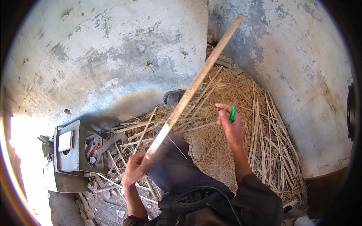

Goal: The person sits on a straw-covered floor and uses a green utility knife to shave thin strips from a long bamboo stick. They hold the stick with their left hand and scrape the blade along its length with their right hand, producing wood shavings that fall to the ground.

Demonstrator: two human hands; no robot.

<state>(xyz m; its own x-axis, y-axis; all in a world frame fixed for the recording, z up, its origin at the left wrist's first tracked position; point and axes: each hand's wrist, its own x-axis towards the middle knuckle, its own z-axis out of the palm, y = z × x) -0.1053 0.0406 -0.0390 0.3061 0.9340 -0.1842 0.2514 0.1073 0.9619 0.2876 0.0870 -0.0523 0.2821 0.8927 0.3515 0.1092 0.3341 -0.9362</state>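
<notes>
Long strip (196,84): pale bare wood, matt, smooth-planed. Small green object (232,113): glossy plastic. Walls (113,49): rough plaster, patchy, flaking grey. Floor litter (241,94): dry straw, fibrous, with thin wood splints (269,132). Grey box (69,148): dull, dusty metal

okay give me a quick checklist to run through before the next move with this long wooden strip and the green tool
1. Left hand grips the long wooden strip at its near end: ok.
2. Right hand holds the green tool: ok.
3. Tool touching the strip: not ok, they are apart.
4. Strip's far end clear of the wall: cannot tell.
5. Strip supported on the knee: ok, it appears to lie across it.
6. Ground around is littered with shavings and slats: not ok.
</notes>
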